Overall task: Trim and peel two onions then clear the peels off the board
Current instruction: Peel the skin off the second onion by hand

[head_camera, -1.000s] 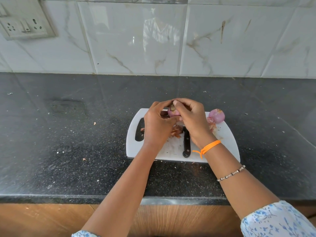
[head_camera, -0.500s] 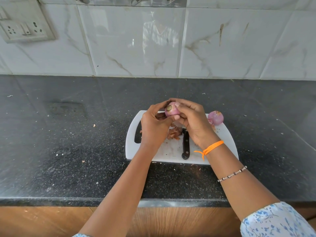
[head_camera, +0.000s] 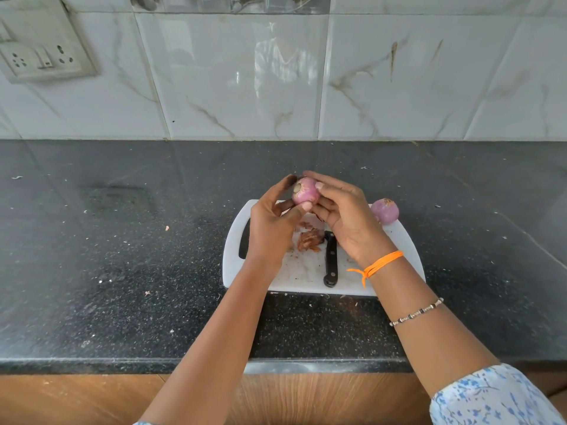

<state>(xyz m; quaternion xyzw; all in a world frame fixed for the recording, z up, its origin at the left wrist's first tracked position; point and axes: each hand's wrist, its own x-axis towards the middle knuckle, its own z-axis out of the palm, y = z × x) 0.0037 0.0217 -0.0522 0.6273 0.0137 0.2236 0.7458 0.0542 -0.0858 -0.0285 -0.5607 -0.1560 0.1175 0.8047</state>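
- The held onion (head_camera: 304,191) is raised above the far edge of the cutting board (head_camera: 306,271), between both hands.
- The left hand (head_camera: 271,223) pinches it from the left and below; the right hand (head_camera: 343,216) cups it from the right, with one fingertip on its upper side.
- Its trimmed end faces up and slightly left, so its axis tilts toward the left hand.
- The second onion (head_camera: 385,211) rests at the board's far right corner, nearest the right hand.
- Peels (head_camera: 310,239) lie mid-board, just left of the knife (head_camera: 330,262), below the hands.
- Judgement: peeling is nearly complete; clearing the peels remains.
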